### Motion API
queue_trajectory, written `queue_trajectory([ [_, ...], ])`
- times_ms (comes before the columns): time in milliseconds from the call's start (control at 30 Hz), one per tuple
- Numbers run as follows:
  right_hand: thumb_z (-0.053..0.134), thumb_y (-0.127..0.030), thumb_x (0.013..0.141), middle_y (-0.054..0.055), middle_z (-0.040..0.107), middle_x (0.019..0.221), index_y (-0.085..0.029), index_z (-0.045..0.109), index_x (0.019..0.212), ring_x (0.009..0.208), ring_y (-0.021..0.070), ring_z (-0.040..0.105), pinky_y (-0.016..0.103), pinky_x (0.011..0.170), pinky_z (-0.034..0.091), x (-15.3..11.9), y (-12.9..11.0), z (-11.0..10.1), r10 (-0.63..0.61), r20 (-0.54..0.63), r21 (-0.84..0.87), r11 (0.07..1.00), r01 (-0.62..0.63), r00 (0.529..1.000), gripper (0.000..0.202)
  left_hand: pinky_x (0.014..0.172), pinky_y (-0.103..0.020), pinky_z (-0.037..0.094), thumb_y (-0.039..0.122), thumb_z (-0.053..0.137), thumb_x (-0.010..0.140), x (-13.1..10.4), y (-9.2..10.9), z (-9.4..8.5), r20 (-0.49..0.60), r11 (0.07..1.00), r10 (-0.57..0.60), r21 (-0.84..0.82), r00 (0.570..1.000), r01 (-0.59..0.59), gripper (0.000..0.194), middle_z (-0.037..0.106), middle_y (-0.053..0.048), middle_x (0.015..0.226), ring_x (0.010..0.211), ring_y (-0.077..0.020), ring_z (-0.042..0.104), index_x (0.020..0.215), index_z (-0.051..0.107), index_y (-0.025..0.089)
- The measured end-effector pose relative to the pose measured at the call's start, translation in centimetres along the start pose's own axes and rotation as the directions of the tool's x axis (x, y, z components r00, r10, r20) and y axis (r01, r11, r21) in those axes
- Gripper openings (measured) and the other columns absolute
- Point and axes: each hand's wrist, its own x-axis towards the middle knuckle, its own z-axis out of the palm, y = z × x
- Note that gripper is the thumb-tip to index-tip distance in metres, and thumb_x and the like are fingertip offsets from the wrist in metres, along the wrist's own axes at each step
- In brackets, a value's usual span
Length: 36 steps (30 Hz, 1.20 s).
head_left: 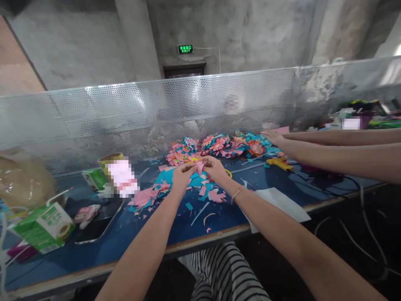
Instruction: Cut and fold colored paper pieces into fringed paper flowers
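Between my two hands, over the middle of the blue table, is a small folded piece of pink paper (pixel 199 167). My left hand (pixel 184 173) pinches it from the left, and my right hand (pixel 214 168) pinches it from the right. Beneath them lie blue paper sheets (pixel 163 177) and scattered pink paper scraps (pixel 147 196). Just behind my hands sits a heap of pink, blue and orange paper flowers (pixel 216 144). Part of a yellow ring-shaped handle (pixel 229 172) shows beside my right hand.
At the right, another person's hands (pixel 274 136) reach toward the flowers. A yellow glue gun (pixel 280 163) and a white sheet (pixel 280 205) lie nearer. On the left are a green carton (pixel 45 228), a phone (pixel 100 225) and a plastic bag (pixel 25 179). A perforated metal screen (pixel 125 113) stands behind.
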Motion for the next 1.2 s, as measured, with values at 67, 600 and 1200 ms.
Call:
queue_trajectory([
  [67, 0.059, -0.020, 0.058, -0.004, 0.053, 0.061, -0.018, 0.055, 0.082, 0.056, 0.0100, 0.049, 0.024, 0.056, 0.040, -0.05, 0.05, -0.01, 0.006, 0.025, -0.002, 1.000, -0.006, 1.000, 0.025, 0.067, -0.028, 0.047, 0.029, 0.070, 0.055, 0.04, 0.03, 0.07, 0.005, 0.999, 0.025, 0.024, 1.000, -0.025, 0.021, 0.066, -0.003, 0.070, 0.065, -0.0135, 0.059, 0.071, 0.068, 0.016],
  [600, 0.062, -0.027, 0.062, -0.004, 0.050, 0.060, -0.017, 0.051, 0.068, 0.056, 0.0084, 0.047, 0.022, 0.054, 0.038, -0.41, -0.71, 0.32, 0.033, -0.012, 0.067, 0.997, -0.032, 0.999, 0.016, 0.064, -0.027, 0.047, 0.028, 0.069, 0.056, -0.04, 0.35, 0.27, 0.001, 1.000, -0.006, 0.006, 1.000, 0.006, 0.019, 0.065, -0.002, 0.065, 0.060, -0.0120, 0.057, 0.069, 0.067, 0.015],
  [1200, 0.063, -0.031, 0.060, -0.005, 0.049, 0.058, -0.017, 0.052, 0.067, 0.055, 0.0074, 0.044, 0.022, 0.054, 0.036, -0.23, -0.41, 0.23, 0.039, -0.004, 0.031, 0.999, -0.039, 0.999, 0.019, 0.061, -0.025, 0.047, 0.028, 0.068, 0.057, -0.20, 0.71, 0.40, 0.007, 1.000, -0.024, -0.012, 1.000, 0.024, 0.018, 0.062, 0.000, 0.061, 0.057, -0.0101, 0.054, 0.068, 0.065, 0.014],
])
